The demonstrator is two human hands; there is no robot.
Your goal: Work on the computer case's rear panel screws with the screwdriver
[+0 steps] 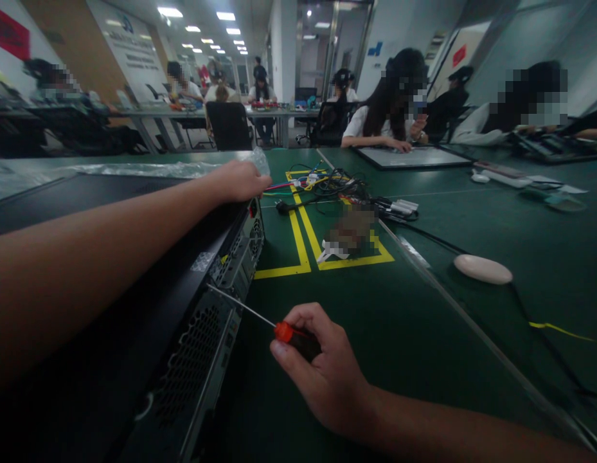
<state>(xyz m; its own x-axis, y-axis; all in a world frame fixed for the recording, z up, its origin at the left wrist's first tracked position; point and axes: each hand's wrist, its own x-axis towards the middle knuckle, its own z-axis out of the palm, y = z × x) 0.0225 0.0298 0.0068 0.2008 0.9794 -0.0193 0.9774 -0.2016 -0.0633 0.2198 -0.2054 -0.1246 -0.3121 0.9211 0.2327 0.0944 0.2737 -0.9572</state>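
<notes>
A black desktop computer case (110, 270) lies on its side at the left, its rear panel with vents and ports facing right. My left hand (240, 180) reaches across the top and is closed over the far rear corner; its fingertips are partly hidden. In my right hand (322, 366) is a screwdriver (285, 332) with a red and black handle, gripped between thumb and fingers. Its thin metal shaft points left, with the tip at the upper edge of the rear panel, near the middle. Whether the tip sits in a screw is too small to tell.
Clear plastic wrap (182, 168) lies behind the case. On the green table (404, 360) are tangled cables (334, 183), yellow tape markings (298, 241), a pale oval object (482, 269) on a black cord and a blurred-out item. Other people sit across the table, one at a whiteboard-like panel (414, 156).
</notes>
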